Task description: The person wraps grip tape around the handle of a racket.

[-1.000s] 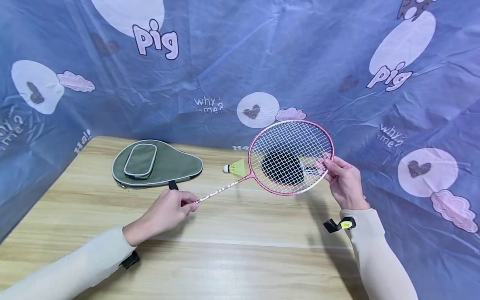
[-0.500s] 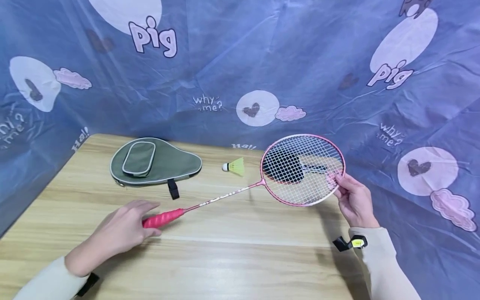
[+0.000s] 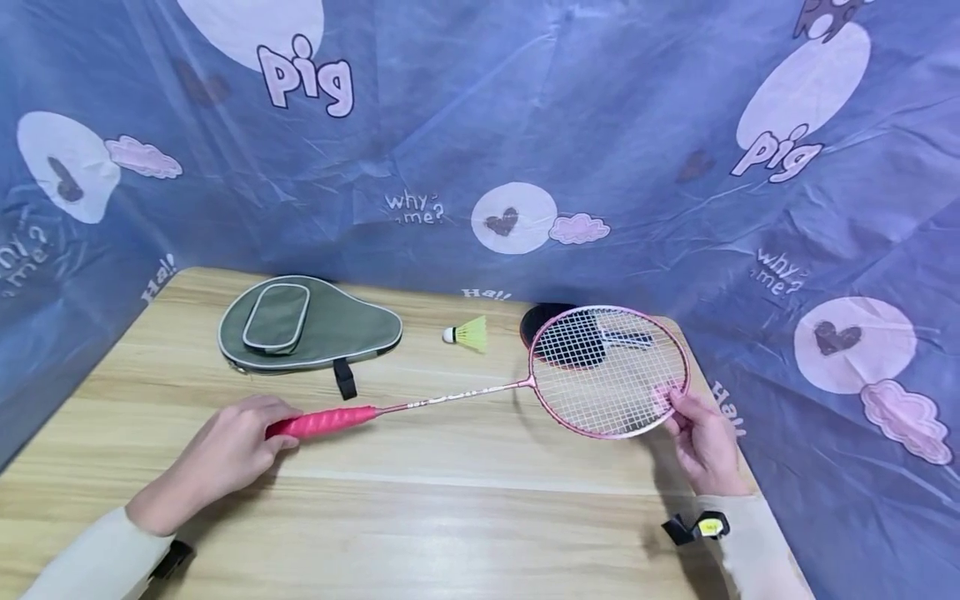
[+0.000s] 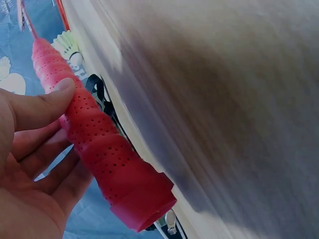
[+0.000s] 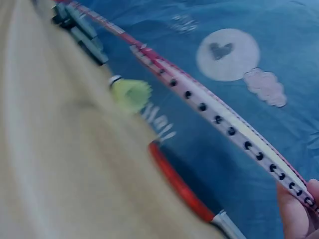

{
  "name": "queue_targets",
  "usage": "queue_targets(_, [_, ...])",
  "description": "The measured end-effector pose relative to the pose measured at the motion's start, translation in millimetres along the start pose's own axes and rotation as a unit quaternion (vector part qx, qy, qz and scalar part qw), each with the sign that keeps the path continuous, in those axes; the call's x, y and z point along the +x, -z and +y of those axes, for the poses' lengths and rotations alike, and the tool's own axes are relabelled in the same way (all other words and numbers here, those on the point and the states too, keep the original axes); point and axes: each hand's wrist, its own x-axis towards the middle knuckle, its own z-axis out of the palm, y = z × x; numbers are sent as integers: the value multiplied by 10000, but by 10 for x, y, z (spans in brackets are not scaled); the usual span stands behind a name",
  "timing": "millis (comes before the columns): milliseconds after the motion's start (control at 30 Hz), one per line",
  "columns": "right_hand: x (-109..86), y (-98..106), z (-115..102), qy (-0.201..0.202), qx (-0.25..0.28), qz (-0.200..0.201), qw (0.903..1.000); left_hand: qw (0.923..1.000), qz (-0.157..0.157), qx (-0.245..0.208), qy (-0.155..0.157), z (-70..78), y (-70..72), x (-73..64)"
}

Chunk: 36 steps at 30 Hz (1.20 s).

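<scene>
A pink-and-white badminton racket (image 3: 330, 421) is held above the table by both hands, its head to the right. My left hand (image 3: 228, 450) pinches the red wrapped handle; in the left wrist view the thumb (image 4: 47, 104) presses on the perforated grip (image 4: 97, 134), with the other fingers behind it. At the head's right edge, my right hand (image 3: 708, 442) pinches the rim between thumb and fingers. The right wrist view shows the frame (image 5: 204, 104) edge-on, with only fingertips (image 5: 294, 214) visible. Behind the strings, a black table tennis paddle (image 3: 534, 323) lies partly covered.
A yellow shuttlecock (image 3: 468, 334) with a white tip lies at the back middle of the wooden table (image 3: 450, 533). Left of it is a green paddle case (image 3: 345, 325) with a black strap. Blue printed cloth (image 3: 420, 108) hangs behind and at the sides.
My left hand has slid from the shaft back to the handle, and its fingers have closed on the grip. My right hand and the racket head have moved lower and toward me.
</scene>
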Motion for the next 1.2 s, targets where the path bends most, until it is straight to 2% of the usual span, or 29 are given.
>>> queue_targets(67, [-60,16,75,93,-355,336,9988,9998,-174,-11,-17,-8,14,-4])
queue_targets(133, [-121,28,142,150,-761,867,9932,9995,-321,-12,-37,-15,26,-14])
queue_targets(267, [-217,49,244,44,-1458,1879,9713,9987,-485,2,-125,-49,43,-47])
queue_targets(367, [-249,65,298,29,-1772,2285,9573,9984,-511,-13,-244,-89,53,-74])
queue_targets(500, [-264,101,360,51,-2348,2303,9444,9981,-512,19,-336,-141,57,-95])
queue_targets(567, [-276,117,391,67,-2782,2304,9324,9980,-519,54,-358,-162,57,-105])
queue_targets(700, [-305,136,443,113,-3635,2376,9007,9975,-547,-13,-456,-189,57,-131])
queue_targets(900, [-351,131,491,109,-4366,2256,8708,9964,-722,-74,-439,-232,70,-159])
queue_targets(1033, [-396,132,508,17,-4976,2124,8410,9966,-736,-49,-358,-290,83,-172])
queue_targets(1133, [-423,132,490,-26,-5307,2026,8230,9967,-703,-68,-404,-323,92,-168])
queue_targets(1200, [-424,139,462,-65,-5419,1991,8165,9962,-742,-139,-423,-343,102,-154])
